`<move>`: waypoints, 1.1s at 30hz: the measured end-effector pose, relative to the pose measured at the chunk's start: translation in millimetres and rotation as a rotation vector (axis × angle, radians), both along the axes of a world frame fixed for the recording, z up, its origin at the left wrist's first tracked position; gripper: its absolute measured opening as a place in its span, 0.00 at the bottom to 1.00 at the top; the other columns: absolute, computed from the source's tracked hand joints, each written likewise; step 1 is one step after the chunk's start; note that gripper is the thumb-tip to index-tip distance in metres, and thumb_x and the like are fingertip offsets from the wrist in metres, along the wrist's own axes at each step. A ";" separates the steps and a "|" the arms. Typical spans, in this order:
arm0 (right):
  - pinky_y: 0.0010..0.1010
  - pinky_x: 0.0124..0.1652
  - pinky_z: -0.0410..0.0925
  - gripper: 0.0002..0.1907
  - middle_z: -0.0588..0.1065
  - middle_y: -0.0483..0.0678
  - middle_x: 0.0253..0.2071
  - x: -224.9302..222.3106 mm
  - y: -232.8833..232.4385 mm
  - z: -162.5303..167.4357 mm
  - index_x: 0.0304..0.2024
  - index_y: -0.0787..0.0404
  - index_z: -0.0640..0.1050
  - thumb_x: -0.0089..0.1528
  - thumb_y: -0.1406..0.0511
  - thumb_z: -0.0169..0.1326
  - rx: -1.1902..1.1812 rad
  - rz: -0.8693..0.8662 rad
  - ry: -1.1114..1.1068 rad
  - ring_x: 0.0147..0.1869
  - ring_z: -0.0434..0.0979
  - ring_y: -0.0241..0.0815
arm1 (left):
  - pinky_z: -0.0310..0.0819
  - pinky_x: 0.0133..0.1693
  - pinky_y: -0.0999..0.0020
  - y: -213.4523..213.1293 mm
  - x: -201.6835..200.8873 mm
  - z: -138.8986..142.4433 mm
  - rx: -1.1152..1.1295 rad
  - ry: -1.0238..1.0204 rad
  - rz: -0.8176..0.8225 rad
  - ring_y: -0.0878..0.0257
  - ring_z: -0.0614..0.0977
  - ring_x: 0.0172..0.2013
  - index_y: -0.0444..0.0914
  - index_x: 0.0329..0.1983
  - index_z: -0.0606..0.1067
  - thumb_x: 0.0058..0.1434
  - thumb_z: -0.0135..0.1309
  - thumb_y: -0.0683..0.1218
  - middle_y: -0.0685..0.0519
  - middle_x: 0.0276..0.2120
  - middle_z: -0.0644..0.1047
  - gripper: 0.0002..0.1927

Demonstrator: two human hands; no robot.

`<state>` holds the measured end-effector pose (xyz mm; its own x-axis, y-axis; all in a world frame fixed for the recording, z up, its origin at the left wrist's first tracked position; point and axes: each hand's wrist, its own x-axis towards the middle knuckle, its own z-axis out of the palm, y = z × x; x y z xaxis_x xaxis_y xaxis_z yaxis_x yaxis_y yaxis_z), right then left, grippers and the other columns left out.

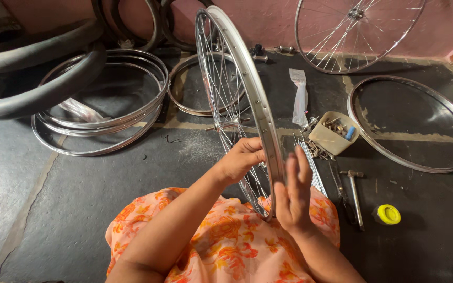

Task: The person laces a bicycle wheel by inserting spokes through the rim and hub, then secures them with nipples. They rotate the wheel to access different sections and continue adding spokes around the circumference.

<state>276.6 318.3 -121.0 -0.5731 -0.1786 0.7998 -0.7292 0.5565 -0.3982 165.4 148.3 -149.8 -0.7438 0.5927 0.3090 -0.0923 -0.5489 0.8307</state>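
A spoked bicycle wheel (237, 105) is held upright on its edge, seen nearly edge-on, its lower part resting at the lap on orange floral cloth; the rim is of bright silver metal, with a row of small holes along its outer channel, and no tyre is fitted; thin steel spokes are laced from the rim to a hub with a short axle at the centre; the top of the rim is tilted slightly away towards the pink wall; the lower rim is gripped on the left side and touched by open fingers on the right.
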 end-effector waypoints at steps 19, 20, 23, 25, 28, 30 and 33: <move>0.43 0.63 0.69 0.34 0.56 0.57 0.70 36.5 -2.5 -96.3 0.76 0.63 0.43 0.71 0.67 0.39 -0.559 0.361 -0.537 0.67 0.66 0.47 | 0.72 0.58 0.63 -2.7 1.6 4.3 -0.004 0.045 -0.035 0.66 0.79 0.49 0.37 0.53 0.79 0.69 0.60 0.50 0.56 0.47 0.81 0.15; 0.43 0.63 0.70 0.34 0.56 0.57 0.70 36.6 -2.4 -97.4 0.76 0.63 0.43 0.72 0.67 0.39 -0.559 0.361 -0.531 0.67 0.66 0.47 | 0.72 0.58 0.63 -3.2 1.0 4.7 0.028 0.062 -0.033 0.65 0.79 0.49 0.38 0.53 0.78 0.68 0.61 0.50 0.56 0.47 0.81 0.15; 0.43 0.63 0.69 0.33 0.58 0.58 0.69 37.3 -1.1 -100.0 0.76 0.63 0.43 0.72 0.67 0.39 -0.567 0.361 -0.543 0.67 0.67 0.47 | 0.73 0.56 0.61 -3.4 0.5 4.4 0.025 0.052 -0.045 0.64 0.80 0.47 0.37 0.52 0.78 0.66 0.63 0.48 0.56 0.45 0.81 0.15; 0.42 0.63 0.69 0.33 0.60 0.59 0.67 36.1 -0.7 -101.4 0.76 0.63 0.43 0.72 0.67 0.39 -0.570 0.359 -0.547 0.66 0.68 0.47 | 0.73 0.55 0.61 -3.0 0.2 3.7 -0.019 0.050 -0.037 0.64 0.80 0.47 0.37 0.51 0.79 0.67 0.62 0.49 0.55 0.45 0.81 0.14; 0.41 0.62 0.69 0.33 0.62 0.60 0.65 35.9 -0.2 -103.1 0.76 0.63 0.43 0.72 0.67 0.39 -0.568 0.357 -0.546 0.65 0.69 0.46 | 0.72 0.57 0.64 -2.5 1.0 2.2 -0.058 0.060 -0.010 0.65 0.79 0.48 0.36 0.51 0.80 0.69 0.60 0.52 0.56 0.44 0.81 0.16; 0.41 0.62 0.69 0.33 0.63 0.60 0.65 36.5 0.3 -104.1 0.76 0.63 0.44 0.71 0.67 0.39 -0.574 0.355 -0.543 0.63 0.70 0.46 | 0.71 0.58 0.65 -2.7 1.0 2.2 -0.044 0.052 -0.031 0.66 0.79 0.49 0.36 0.51 0.80 0.71 0.59 0.53 0.56 0.45 0.81 0.16; 0.39 0.61 0.69 0.34 0.65 0.58 0.64 37.1 1.1 -105.3 0.76 0.63 0.44 0.71 0.68 0.40 -0.556 0.351 -0.526 0.61 0.71 0.44 | 0.73 0.57 0.64 -5.2 -0.3 3.4 -0.028 0.065 -0.021 0.65 0.80 0.48 0.37 0.52 0.79 0.68 0.61 0.51 0.56 0.45 0.82 0.16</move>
<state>313.6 319.4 -226.3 -0.8803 -0.0750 0.4684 -0.4662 -0.0458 -0.8835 165.1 143.1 -146.4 -0.7100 0.6167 0.3400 -0.0484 -0.5244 0.8501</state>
